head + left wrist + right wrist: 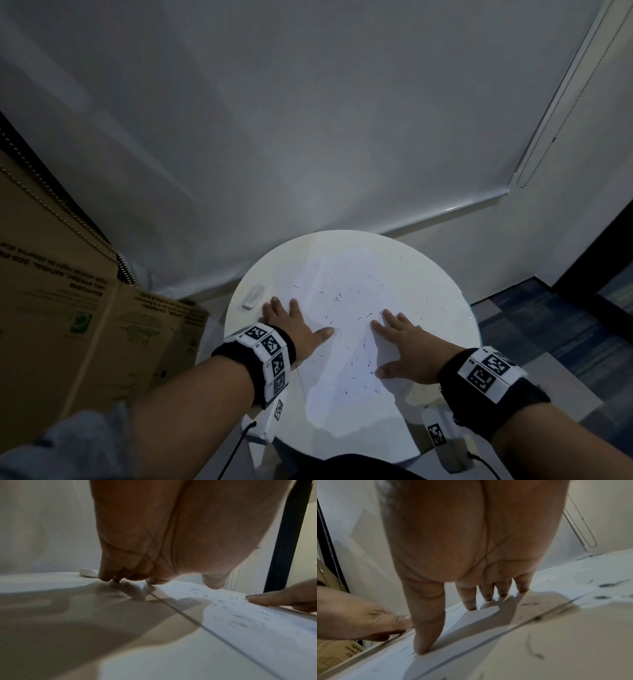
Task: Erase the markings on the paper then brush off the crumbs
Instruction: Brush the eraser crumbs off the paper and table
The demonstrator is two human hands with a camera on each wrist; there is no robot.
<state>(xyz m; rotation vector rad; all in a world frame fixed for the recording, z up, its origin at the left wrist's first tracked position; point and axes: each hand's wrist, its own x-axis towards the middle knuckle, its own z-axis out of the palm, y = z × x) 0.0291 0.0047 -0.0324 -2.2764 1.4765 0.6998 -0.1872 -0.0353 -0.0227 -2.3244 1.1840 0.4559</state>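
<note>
Spreading flat, the fingers [469, 599] of the right hand [406, 347] and left hand [294, 325] press the paper [346, 342], gripping nothing. Dark crumbs [337, 298] litter the sheet on the round table [455, 308]; the eraser [253, 296] lies just beyond the left fingertips.

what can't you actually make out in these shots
- Whether any pencil marks remain on the paper: head view, overexposed; only crumbs show.
- The paper's near edge: head view, hidden by dark clothing at the bottom.
- Eraser: left wrist view, half hidden behind the left hand.
- Print on the cardboard box: too blurred to read.
</note>
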